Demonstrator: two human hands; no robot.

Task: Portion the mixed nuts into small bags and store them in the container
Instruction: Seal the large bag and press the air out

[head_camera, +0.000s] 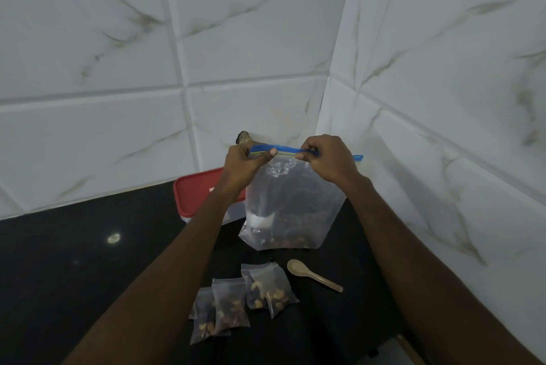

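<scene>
A large clear zip bag (292, 205) with a blue seal strip hangs upright above the black counter, with a few mixed nuts at its bottom. My left hand (245, 165) pinches the left end of the strip. My right hand (328, 160) pinches the strip further right. Several small clear bags of nuts (236, 302) lie on the counter in front of it. A container with a red lid (198, 196) stands behind my left forearm, its lid on.
A light brown spoon (313, 274) lies on the black counter (74, 270) to the right of the small bags. White marble tile walls meet in a corner just behind the bag. A small dark object (243, 137) shows behind my left hand.
</scene>
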